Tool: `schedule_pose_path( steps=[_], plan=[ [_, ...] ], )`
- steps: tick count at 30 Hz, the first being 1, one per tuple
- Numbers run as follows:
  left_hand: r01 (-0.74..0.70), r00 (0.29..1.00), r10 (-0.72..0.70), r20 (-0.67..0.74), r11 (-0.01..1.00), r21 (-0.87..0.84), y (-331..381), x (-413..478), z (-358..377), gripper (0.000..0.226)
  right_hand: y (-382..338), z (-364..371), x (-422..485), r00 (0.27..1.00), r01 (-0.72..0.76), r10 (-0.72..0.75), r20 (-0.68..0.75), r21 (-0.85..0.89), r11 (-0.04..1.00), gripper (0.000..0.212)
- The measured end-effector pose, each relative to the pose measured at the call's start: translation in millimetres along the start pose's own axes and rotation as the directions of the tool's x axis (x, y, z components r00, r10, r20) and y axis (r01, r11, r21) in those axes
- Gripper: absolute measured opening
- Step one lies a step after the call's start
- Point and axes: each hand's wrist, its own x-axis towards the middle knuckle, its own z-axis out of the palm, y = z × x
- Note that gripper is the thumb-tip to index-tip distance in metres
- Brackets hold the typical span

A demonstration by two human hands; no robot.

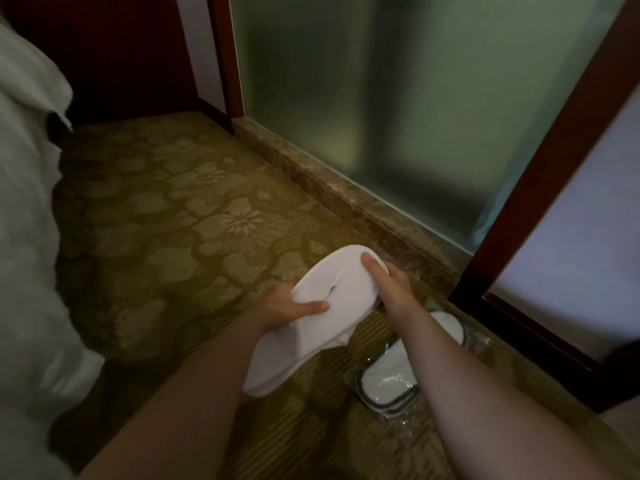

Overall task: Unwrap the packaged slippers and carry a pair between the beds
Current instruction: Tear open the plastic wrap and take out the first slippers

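Left hand [287, 306] fingers and right hand [388, 282] fingers both grasp the white slippers [311, 317], held above the carpet [166, 209]. Wrapped slippers [388, 382] lie on floor, near right, beside the glass door [415, 116].

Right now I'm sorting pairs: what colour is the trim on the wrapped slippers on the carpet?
Dark trim on white wrapped slippers, seen in the head view.

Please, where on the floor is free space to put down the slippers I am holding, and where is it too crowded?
The widest free patch is the carpet, between the white bedding on the left and the stone sill under the frosted glass. It is crowded at the lower right: wrapped slippers lie there beside the dark wooden frame, under the right hand.
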Motion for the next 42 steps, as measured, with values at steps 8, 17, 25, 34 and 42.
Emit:
schedule_pose_path(
  steps=[8,17,25,34,42],
  plan=[
    [0.041,0.99,-0.06,-0.126,0.988,-0.148,-10.1,-8.4,-20.1,0.058,-9.8,30.1,3.4,0.999,0.038,-0.037,0.024,-0.073,0.997,0.052],
    [0.034,0.995,-0.052,-0.081,0.979,-0.199,-11.7,-11.1,-17.7,0.088,-1.0,37.4,6.1,0.998,-0.049,0.042,-0.041,-0.162,0.986,0.027],
    [0.065,0.973,-0.122,-0.198,0.96,-0.274,-13.5,-1.1,-25.4,0.043,0.7,23.3,12.6,0.992,-0.096,0.098,-0.081,0.034,0.995,0.044],
    [0.088,0.977,-0.044,-0.209,0.974,0.207,-62.5,-27.3,-77.9,0.049,25.0,14.6,19.7,0.977,-0.19,0.202,0.062,-0.158,0.969,0.075],
    [0.21,0.977,-0.17,-0.13,0.878,0.43,-112.7,-40.7,-116.1,0.046,62.3,51.9,14.1,0.726,-0.232,0.502,0.47,-0.519,0.823,0.051]
  ],
)
